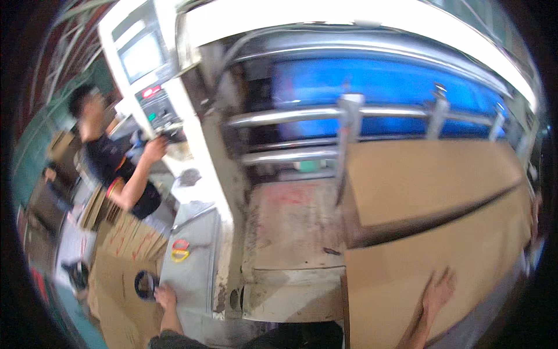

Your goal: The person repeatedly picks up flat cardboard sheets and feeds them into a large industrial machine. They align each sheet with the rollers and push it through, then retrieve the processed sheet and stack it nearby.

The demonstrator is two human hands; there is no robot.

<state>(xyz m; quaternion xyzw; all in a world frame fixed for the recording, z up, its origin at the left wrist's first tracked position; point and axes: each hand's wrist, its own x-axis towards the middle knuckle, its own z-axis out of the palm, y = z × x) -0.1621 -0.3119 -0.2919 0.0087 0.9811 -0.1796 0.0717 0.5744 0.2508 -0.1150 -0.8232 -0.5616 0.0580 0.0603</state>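
My left hand [167,296] has its fingers closed at the right edge of a dark roll of tape [138,285], seen as a ring against a stack of brown cardboard [119,273]. Blur hides how the fingertips sit on it. Over on the right, my right hand [440,291] lies with fingers stretched out on a large brown cardboard sheet [389,279]. Nothing shows in that hand. Beyond a dark gap, another cardboard sheet [430,180] reaches up to the machine's metal bars [296,116].
Scissors [180,251] with red and yellow handles lie on a grey ledge [197,279]. A white control panel [154,104] stands at the left; a co-worker [119,157] reaches toward it. Behind the bars is a blue roller [395,87]. A worn metal plate [296,221] lies between my hands.
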